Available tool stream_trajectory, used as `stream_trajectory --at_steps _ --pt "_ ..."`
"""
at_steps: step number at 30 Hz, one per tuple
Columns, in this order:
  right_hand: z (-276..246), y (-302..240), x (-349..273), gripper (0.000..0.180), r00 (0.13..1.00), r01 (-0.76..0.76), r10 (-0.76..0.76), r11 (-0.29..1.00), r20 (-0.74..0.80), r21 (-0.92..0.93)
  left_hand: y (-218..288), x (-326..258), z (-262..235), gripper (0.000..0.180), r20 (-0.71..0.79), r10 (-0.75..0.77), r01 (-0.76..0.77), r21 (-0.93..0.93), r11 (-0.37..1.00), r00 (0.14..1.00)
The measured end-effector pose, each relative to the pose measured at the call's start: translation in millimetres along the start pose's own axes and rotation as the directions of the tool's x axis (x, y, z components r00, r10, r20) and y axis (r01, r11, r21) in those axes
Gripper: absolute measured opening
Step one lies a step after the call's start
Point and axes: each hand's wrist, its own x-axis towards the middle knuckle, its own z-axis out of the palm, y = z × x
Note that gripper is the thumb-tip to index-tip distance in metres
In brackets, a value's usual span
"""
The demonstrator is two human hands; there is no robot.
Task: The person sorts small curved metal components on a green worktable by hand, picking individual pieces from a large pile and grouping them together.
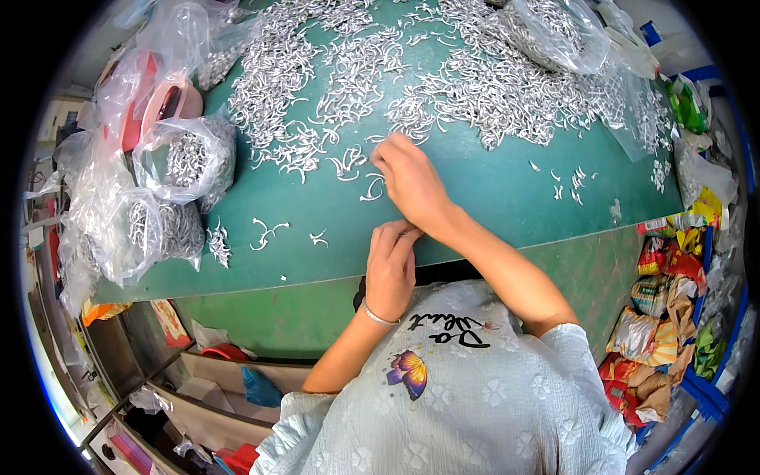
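Observation:
Many small, curved silvery metal pieces point(360, 79) lie in loose heaps across the green table point(317, 206). My right hand point(413, 180) reaches over the tabletop at the near edge of a heap, fingers bent down and drawn together beside a few pieces; its fingertips are partly hidden. Closer to my body, at the table's front edge, my left hand point(389, 269) is held with fingers curled and pressed together, just under my right wrist. Whatever it grips is hidden by the fingers. A bracelet point(378, 315) circles my left wrist.
Clear plastic bags of the metal pieces point(190, 158) stand on the left, near a pink container point(178, 103). Another filled bag point(558, 36) lies at the far right. Small groups of pieces point(269, 232) sit near the front edge. Colourful packages point(645, 332) fill a blue rack on the right.

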Motion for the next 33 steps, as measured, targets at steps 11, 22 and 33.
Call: stream_trajectory --at_steps 11,22,33 --pt "-91.4 -0.7 26.2 0.031 0.964 -0.205 0.188 0.976 0.187 0.075 -1.9 0.6 2.0 0.035 -0.030 0.007 -0.008 -0.044 0.999 1.000" --pt "-74.2 30.1 22.3 0.025 0.937 0.312 -0.246 0.910 0.248 -0.275 -4.5 -2.2 -0.9 0.033 -0.039 -0.004 0.002 -0.038 0.999 0.999" --pt "-101.3 3.4 -15.3 0.019 0.996 0.087 -0.091 0.957 -0.002 -0.277 -3.4 1.6 0.3 0.031 -0.073 -0.016 0.013 -0.042 0.999 0.997"
